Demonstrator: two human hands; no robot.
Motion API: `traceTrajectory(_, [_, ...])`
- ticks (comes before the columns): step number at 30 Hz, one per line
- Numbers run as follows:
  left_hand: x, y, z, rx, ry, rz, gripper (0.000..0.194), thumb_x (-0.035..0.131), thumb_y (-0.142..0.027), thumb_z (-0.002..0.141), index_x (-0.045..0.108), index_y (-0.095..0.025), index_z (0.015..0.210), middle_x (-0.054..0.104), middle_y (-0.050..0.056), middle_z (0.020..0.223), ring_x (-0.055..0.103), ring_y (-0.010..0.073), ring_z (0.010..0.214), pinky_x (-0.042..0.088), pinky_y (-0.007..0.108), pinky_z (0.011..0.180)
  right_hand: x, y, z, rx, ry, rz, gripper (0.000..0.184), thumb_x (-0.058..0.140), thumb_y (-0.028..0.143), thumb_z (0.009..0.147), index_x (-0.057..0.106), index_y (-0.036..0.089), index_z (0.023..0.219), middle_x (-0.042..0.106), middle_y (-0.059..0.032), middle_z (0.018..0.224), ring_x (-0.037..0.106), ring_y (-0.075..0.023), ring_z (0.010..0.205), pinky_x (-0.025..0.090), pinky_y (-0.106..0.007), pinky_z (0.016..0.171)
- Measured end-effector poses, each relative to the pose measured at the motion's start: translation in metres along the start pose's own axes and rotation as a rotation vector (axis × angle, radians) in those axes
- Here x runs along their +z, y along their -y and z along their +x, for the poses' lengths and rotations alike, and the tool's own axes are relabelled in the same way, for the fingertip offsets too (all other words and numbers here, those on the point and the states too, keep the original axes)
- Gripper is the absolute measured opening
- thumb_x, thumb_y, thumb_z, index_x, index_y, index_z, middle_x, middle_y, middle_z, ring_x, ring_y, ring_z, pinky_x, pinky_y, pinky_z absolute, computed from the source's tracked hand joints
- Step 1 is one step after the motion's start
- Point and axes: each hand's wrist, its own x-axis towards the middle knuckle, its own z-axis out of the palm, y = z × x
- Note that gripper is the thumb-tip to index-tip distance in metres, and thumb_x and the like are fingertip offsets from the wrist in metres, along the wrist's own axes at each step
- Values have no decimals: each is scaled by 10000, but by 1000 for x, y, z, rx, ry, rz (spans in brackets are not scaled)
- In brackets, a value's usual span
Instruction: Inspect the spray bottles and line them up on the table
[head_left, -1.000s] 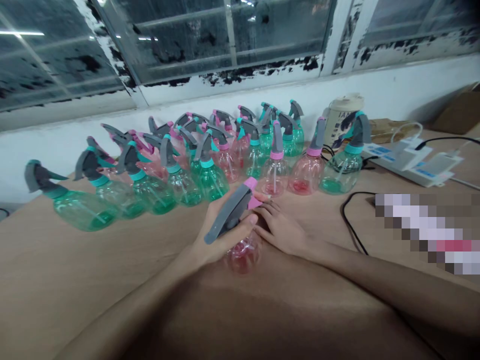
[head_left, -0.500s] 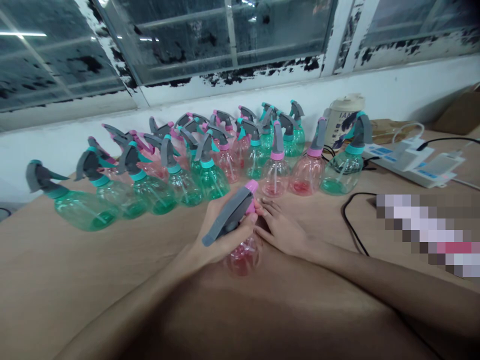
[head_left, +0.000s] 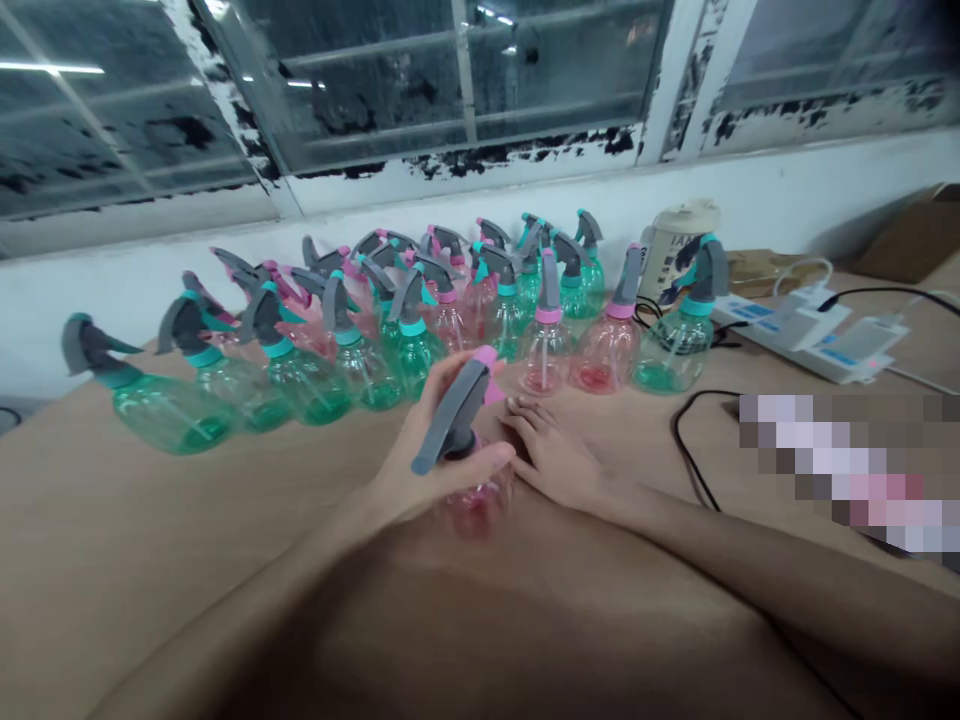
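Observation:
A pink clear spray bottle (head_left: 480, 500) stands on the wooden table (head_left: 150, 560) in front of me. Its grey trigger head (head_left: 452, 418) with a pink nozzle points up and right. My left hand (head_left: 427, 455) is wrapped round the trigger head and the bottle's neck. My right hand (head_left: 555, 450) is curled against the bottle's right side, its fingers pressed to the neck. Behind stand several finished spray bottles, green ones (head_left: 300, 385) on the left and pink ones (head_left: 604, 350) further right.
A white power strip (head_left: 795, 325) with plugs lies at the right, and a black cable (head_left: 694, 455) loops across the table. A cream lidded jar (head_left: 679, 245) stands by the wall. A cardboard box (head_left: 926, 230) sits far right. Dirty windows run above the wall.
The trigger head has turned in my left hand, its grey lever now steeper and the nozzle pointing more upward. Both hands stay on the bottle. The view shifted slightly.

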Motion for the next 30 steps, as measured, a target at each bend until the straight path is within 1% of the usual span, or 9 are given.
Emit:
traceTrajectory(3, [-2, 8, -10, 7, 26, 25, 793, 688, -382, 733, 293, -309, 1417, 494, 77, 1364, 525, 311, 1192, 499, 447, 934, -2, 1, 1, 4, 16, -20, 495, 439, 440, 932, 561, 68, 1235, 521, -221, 1359, 415, -308, 1329, 352, -500, 1092])
traceTrajectory(5, [-1, 17, -22, -15, 14, 97, 842, 699, -376, 725, 250, -293, 1433, 444, 90, 1404, 490, 325, 1232, 443, 482, 1006, -5, 1, 1, -1, 34, -35, 501, 438, 433, 935, 556, 51, 1238, 524, -223, 1355, 418, -303, 1327, 342, -481, 1101])
traceTrajectory(8, [4, 29, -41, -65, -5, 199, 756, 690, -399, 743, 332, -227, 1386, 474, 125, 1358, 490, 338, 1232, 389, 523, 1045, -8, 1, 2, 2, 60, -58, 489, 447, 399, 937, 551, 28, 1239, 522, -220, 1358, 422, -294, 1322, 328, -440, 1112])
traceTrajectory(12, [8, 34, -51, -103, -126, 374, 592, 664, -455, 790, 445, -228, 1291, 542, 96, 1233, 504, 308, 1198, 403, 501, 1023, -10, 3, 3, 35, 77, -86, 481, 481, 384, 923, 541, 39, 1253, 522, -198, 1365, 436, -301, 1307, 332, -430, 1103])
traceTrajectory(16, [4, 40, -32, -25, -270, 563, 526, 682, -530, 756, 568, -198, 1148, 532, 103, 1145, 506, 306, 1145, 424, 466, 995, -13, 5, 0, 83, 69, -90, 450, 465, 395, 933, 563, 64, 1221, 550, -197, 1336, 486, -305, 1264, 383, -449, 1058])
traceTrajectory(19, [2, 49, -11, -18, -274, 602, 451, 654, -511, 794, 588, -182, 1095, 554, 96, 1051, 554, 289, 1054, 456, 453, 943, -16, 1, -10, 88, 42, -69, 438, 449, 409, 939, 572, 81, 1203, 569, -198, 1312, 496, -304, 1259, 393, -459, 1050])
traceTrajectory(21, [3, 55, 3, -26, -288, 630, 472, 659, -501, 794, 572, -177, 1125, 571, 99, 1036, 569, 292, 1035, 465, 455, 922, -18, -4, -20, 84, 23, -38, 436, 444, 415, 939, 562, 95, 1210, 570, -196, 1308, 492, -300, 1265, 403, -469, 1042])
traceTrajectory(25, [10, 64, 30, -51, -304, 625, 605, 687, -483, 780, 500, -133, 1236, 600, 157, 1153, 570, 315, 1094, 459, 458, 938, -20, -14, -38, 70, -13, 7, 448, 433, 441, 937, 546, 121, 1229, 556, -189, 1326, 480, -294, 1281, 409, -487, 1040])
traceTrajectory(30, [22, 70, 61, -82, -318, 606, 664, 718, -422, 774, 468, -35, 1252, 597, 237, 1200, 569, 346, 1133, 450, 467, 958, -21, -17, -41, 66, -16, -3, 449, 428, 440, 940, 550, 112, 1222, 565, -194, 1307, 503, -292, 1257, 406, -480, 1046])
